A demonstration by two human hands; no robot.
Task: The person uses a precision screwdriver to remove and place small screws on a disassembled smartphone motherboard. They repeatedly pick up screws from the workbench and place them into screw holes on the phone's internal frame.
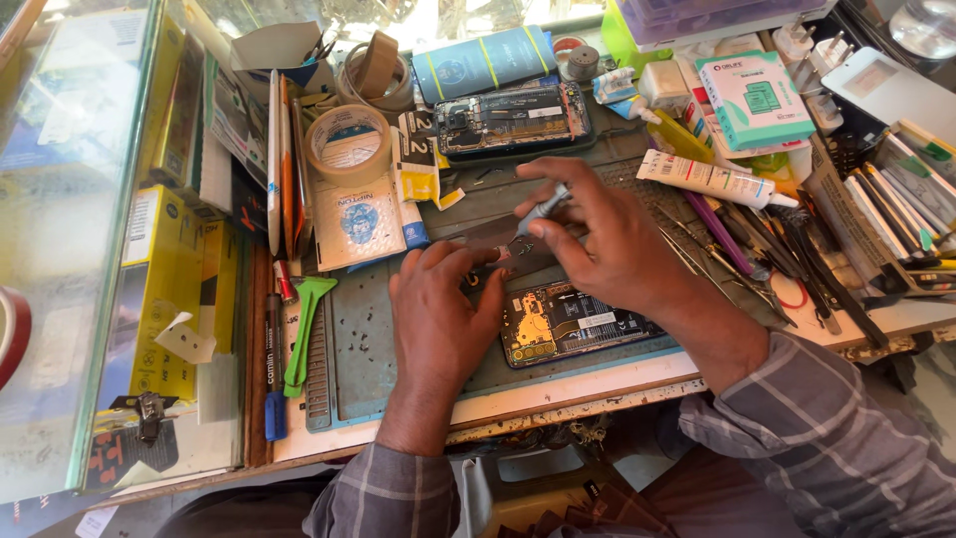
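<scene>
My right hand (607, 234) grips a small grey screwdriver (543, 209), its tip pointing down at a small dark part (503, 254) on the work mat. My left hand (443, 314) rests on the mat and pinches that small part with its fingertips. Just in front of both hands lies an opened phone (573, 327) with a yellow-orange inner board showing. A second opened phone (513, 120) lies further back on the mat.
A grey-green work mat (363, 349) carries tiny screws. Tape rolls (349, 139), a green pry tool (304, 329), a blue marker (274, 374) sit left. A white glue tube (707, 179), tweezers and tools (757, 249), boxes (757, 95) crowd the right. A glass case (70, 229) stands left.
</scene>
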